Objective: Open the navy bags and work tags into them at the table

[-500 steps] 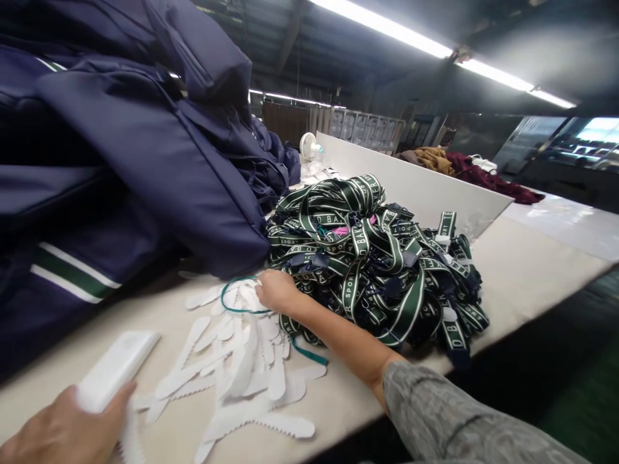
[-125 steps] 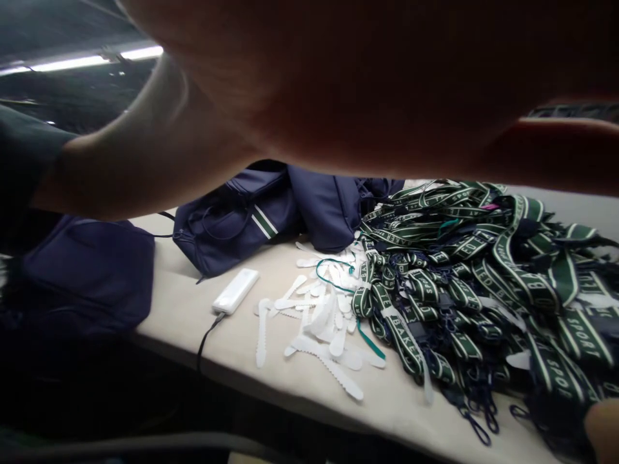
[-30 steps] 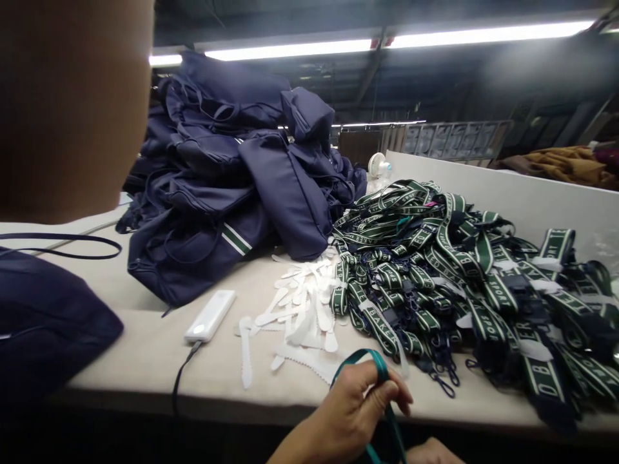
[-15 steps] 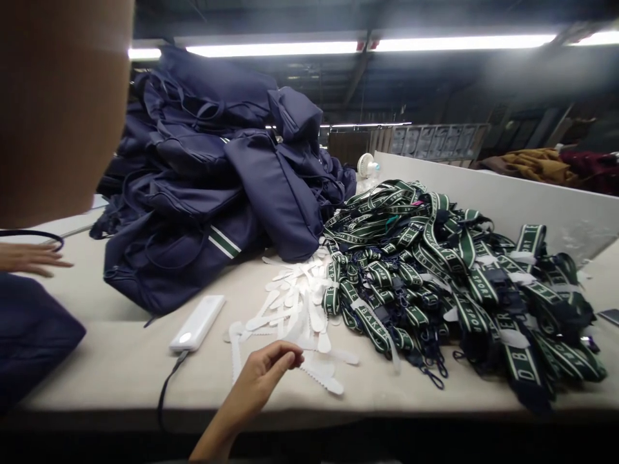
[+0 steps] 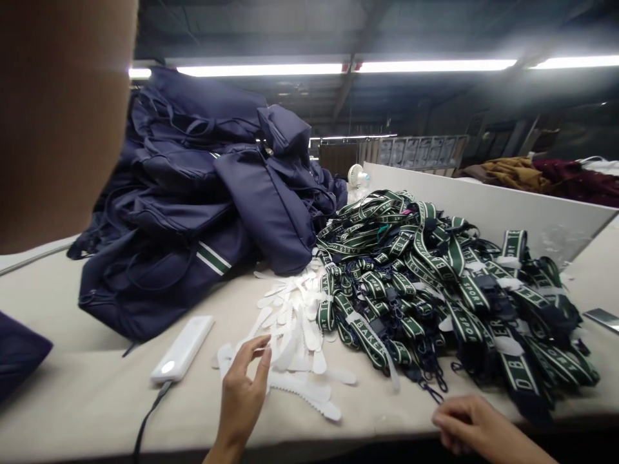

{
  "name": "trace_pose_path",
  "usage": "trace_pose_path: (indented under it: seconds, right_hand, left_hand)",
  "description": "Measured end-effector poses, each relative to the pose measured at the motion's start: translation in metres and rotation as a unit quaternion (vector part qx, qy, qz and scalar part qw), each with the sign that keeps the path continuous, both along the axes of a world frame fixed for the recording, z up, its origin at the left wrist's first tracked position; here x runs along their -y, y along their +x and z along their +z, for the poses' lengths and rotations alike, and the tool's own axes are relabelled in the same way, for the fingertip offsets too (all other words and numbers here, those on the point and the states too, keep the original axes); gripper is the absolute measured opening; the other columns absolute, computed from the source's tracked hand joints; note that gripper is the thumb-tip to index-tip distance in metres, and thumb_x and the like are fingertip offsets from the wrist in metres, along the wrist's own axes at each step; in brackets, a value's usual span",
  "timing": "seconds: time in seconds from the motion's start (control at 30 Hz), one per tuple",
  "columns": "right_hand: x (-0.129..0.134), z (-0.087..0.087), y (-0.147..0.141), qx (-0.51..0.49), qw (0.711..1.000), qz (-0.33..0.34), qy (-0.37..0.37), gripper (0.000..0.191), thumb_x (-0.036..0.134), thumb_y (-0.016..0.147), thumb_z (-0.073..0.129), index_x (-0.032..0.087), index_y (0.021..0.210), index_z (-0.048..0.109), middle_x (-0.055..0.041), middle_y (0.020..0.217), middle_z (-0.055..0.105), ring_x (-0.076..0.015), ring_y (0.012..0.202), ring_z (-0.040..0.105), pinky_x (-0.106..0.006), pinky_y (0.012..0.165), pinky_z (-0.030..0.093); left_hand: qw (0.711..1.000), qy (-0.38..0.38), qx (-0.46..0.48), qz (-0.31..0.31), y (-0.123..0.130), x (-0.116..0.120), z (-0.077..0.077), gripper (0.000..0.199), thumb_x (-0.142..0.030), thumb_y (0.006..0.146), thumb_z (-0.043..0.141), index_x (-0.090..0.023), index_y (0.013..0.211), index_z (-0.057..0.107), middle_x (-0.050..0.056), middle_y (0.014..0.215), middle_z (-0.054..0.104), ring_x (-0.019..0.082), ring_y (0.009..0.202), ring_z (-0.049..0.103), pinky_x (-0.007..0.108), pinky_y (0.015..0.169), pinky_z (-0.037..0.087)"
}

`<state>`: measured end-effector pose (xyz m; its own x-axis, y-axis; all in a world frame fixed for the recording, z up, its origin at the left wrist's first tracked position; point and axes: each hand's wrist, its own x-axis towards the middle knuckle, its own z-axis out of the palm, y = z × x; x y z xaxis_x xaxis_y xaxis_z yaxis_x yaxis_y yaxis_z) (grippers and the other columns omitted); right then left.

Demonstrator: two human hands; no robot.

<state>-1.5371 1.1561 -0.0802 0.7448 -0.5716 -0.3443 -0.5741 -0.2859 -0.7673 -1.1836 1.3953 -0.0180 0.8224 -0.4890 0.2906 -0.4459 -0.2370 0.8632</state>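
Note:
My left hand (image 5: 244,383) is over the left edge of a pile of white plastic strips (image 5: 294,322), some with toothed edges. Its thumb and index tips come close together in a pinch, and I cannot make out anything between them. My right hand (image 5: 471,422) is at the table's front edge, just below the hooks of the lanyard-like straps. Its fingers are curled, slightly blurred, and whatever they hold is hidden. The green and navy straps (image 5: 411,290), with white lettering and black clips, lie heaped to the right, several wrapped with white strips.
Navy bags (image 5: 193,212) are piled high at the back left. In front of them lies a white power bank (image 5: 182,348) with a dark cable. A small fan (image 5: 356,175) stands behind the straps, beside a white partition (image 5: 474,190). A phone-like slab (image 5: 602,319) rests far right.
My right hand has come into view at the lower right. My left hand has shifted slightly left. The other person's hand at the far left has gone from view, and the camera has tilted up.

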Motion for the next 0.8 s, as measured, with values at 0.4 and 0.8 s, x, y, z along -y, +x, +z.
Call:
trace_pose_path:
  seconds: [0.4, 0.8]
  right_hand:
    - [0.009, -0.001, 0.143, -0.003, 0.888, -0.089, -0.451, 0.030, 0.037, 0.097, 0.045, 0.022, 0.093, 0.071, -0.0057, 0.094, 0.066, -0.0180, 0.071, 0.065, -0.027, 0.061, 0.044]
    - [0.019, -0.015, 0.157, -0.032, 0.897, -0.016, -0.441, 0.041, 0.029, 0.099, 0.036, 0.018, 0.072, 0.066, -0.0069, 0.082, 0.067, -0.0181, 0.073, 0.066, -0.026, 0.063, 0.039]
  left_hand:
    - [0.964, -0.068, -0.232, 0.107, 0.034, 0.007, -0.069, 0.048, -0.049, 0.068, 0.066, -0.015, 0.102, 0.066, 0.011, 0.102, 0.071, 0.028, 0.091, 0.068, 0.042, 0.089, 0.054]
    - [0.973, -0.045, -0.187, 0.126, 0.030, 0.009, -0.066, 0.050, -0.055, 0.067, 0.060, -0.017, 0.097, 0.067, 0.009, 0.096, 0.072, 0.028, 0.082, 0.069, 0.043, 0.087, 0.054]
